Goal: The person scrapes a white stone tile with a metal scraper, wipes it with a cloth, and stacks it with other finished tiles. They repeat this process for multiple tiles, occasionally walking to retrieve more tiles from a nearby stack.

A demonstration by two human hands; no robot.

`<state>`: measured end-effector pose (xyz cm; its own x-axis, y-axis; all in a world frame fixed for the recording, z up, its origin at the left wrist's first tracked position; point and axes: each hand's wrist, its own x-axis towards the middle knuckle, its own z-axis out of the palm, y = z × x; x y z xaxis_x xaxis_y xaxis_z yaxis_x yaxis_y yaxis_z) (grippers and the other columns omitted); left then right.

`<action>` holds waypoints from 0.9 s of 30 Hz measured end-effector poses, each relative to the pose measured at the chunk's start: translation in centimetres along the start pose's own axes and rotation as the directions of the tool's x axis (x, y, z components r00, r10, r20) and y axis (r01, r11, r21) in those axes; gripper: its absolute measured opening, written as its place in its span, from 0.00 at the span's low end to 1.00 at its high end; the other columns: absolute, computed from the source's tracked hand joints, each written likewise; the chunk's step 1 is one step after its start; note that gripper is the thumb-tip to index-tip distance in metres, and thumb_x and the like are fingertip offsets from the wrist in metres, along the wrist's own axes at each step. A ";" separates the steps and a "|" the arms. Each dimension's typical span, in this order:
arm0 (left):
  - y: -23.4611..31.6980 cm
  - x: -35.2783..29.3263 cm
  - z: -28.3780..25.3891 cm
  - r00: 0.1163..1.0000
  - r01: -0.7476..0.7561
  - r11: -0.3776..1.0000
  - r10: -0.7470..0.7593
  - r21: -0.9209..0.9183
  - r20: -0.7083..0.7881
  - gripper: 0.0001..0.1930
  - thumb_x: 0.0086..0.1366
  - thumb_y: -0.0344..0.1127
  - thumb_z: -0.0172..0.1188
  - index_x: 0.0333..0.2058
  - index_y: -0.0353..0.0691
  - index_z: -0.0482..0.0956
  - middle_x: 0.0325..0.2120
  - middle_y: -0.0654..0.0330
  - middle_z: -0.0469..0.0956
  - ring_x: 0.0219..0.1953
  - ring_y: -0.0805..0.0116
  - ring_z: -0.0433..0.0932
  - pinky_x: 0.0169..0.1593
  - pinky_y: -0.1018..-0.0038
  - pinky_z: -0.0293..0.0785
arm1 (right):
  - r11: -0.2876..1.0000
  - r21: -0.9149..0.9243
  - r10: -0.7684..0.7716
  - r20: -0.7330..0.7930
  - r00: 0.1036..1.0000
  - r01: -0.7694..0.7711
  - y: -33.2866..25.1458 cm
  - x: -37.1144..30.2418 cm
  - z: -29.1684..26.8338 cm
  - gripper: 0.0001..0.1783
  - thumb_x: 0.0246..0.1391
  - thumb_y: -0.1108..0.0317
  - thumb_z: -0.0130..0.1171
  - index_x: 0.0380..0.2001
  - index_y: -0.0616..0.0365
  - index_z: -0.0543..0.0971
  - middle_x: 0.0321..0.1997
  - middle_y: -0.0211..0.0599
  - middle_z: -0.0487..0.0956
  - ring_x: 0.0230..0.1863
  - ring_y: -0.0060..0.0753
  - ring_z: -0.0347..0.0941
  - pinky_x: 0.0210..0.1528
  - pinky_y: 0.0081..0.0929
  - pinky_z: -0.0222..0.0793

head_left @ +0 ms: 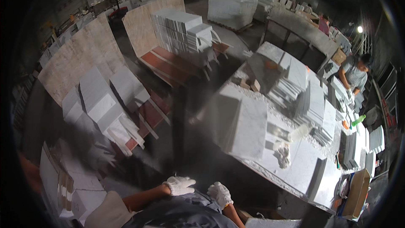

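Note:
Both my hands wear white knit gloves and are held close together in front of my dark clothing [181,211], at the bottom of the view. My left hand [180,185] reaches in from the left, its fingers stretched toward the right, and nothing shows in it. Just to its right, my right hand [220,194] has its back turned up and its fingers bent downward. Its fingertips are hidden, so I cannot tell whether it grips anything. Dark grey cloth lies between and below the two hands.
A workbench [270,172] on the right carries stacked pale stone slabs [249,128], a crumpled white cloth [282,154], a green bottle [358,120] and a cardboard box [356,194]. A co-worker [356,76] stands beyond it. More slabs [99,97] rest on racks at left.

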<state>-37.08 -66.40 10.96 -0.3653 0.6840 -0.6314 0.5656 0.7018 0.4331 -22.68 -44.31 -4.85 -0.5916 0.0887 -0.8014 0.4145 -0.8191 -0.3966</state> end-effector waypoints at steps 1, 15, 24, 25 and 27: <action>-2.4 -0.7 -1.1 1.000 0.004 1.000 -0.005 -0.017 -0.007 0.30 0.70 0.59 0.52 0.61 0.45 0.72 0.57 0.48 0.77 0.57 0.45 0.78 0.59 0.56 0.74 | 1.000 -0.022 -0.008 0.005 1.000 0.009 -0.1 1.0 3.6 0.16 0.65 0.59 0.64 0.49 0.57 0.76 0.46 0.45 0.82 0.42 0.47 0.82 0.47 0.49 0.82; -26.4 -3.8 -14.0 0.984 0.164 0.911 -0.177 -0.377 -0.001 0.36 0.71 0.65 0.48 0.67 0.46 0.68 0.64 0.49 0.72 0.67 0.50 0.69 0.67 0.57 0.65 | 0.856 -0.428 -0.235 0.177 0.956 0.290 -5.2 11.5 34.2 0.27 0.68 0.59 0.59 0.63 0.65 0.71 0.48 0.50 0.82 0.42 0.45 0.84 0.46 0.41 0.85; -27.0 4.8 -24.5 0.993 -0.121 0.866 0.103 -0.484 -0.063 0.34 0.72 0.60 0.51 0.65 0.39 0.70 0.57 0.47 0.77 0.59 0.52 0.77 0.59 0.58 0.71 | 0.754 -0.393 -0.550 0.061 0.833 0.526 -13.6 20.1 37.9 0.26 0.65 0.64 0.61 0.61 0.66 0.72 0.41 0.39 0.80 0.34 0.31 0.80 0.40 0.30 0.82; -28.1 5.3 -25.9 0.996 -0.090 0.860 0.072 -0.502 -0.055 0.34 0.72 0.60 0.53 0.65 0.39 0.70 0.56 0.47 0.78 0.57 0.52 0.78 0.58 0.58 0.72 | 0.776 -0.488 -0.478 -0.040 0.878 0.400 -14.8 20.5 38.3 0.28 0.65 0.60 0.62 0.62 0.65 0.71 0.41 0.39 0.79 0.35 0.31 0.79 0.41 0.31 0.81; -30.5 5.9 -28.7 0.988 -0.082 0.890 0.015 -0.448 -0.151 0.33 0.71 0.60 0.54 0.64 0.40 0.71 0.53 0.48 0.79 0.55 0.51 0.78 0.57 0.59 0.73 | 0.814 -0.267 -0.556 -0.107 0.824 0.515 -15.9 21.9 39.5 0.29 0.65 0.58 0.62 0.62 0.62 0.71 0.41 0.39 0.79 0.37 0.31 0.78 0.41 0.33 0.80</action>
<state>-77.72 -78.00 12.52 -0.4641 0.7169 -0.5203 0.2021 0.6576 0.7258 -69.56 -51.70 1.56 -0.6442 0.5892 -0.4876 0.2179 -0.4697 -0.8555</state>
